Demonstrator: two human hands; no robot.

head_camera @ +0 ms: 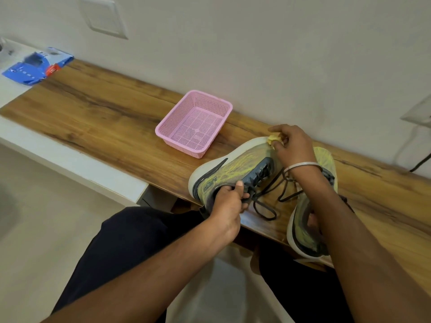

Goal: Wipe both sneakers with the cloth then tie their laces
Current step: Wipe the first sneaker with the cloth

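Note:
A yellow-green sneaker [235,169] with a white sole and dark tongue lies tipped on its side on the wooden table [105,113]. My left hand [229,201] grips its heel collar, thumb on the outside. My right hand [292,144] holds a small bunched yellow cloth [274,139] against the toe of that sneaker. Its dark laces [268,201] hang loose and untied over the table. The second sneaker [305,220] stands to the right near the table's front edge, partly hidden behind my right forearm.
An empty pink mesh basket [194,123] sits just left of the sneakers near the wall. A blue packet [35,66] lies at the far left end. A cable [419,163] runs down the wall at right. My dark-trousered legs are below the table edge.

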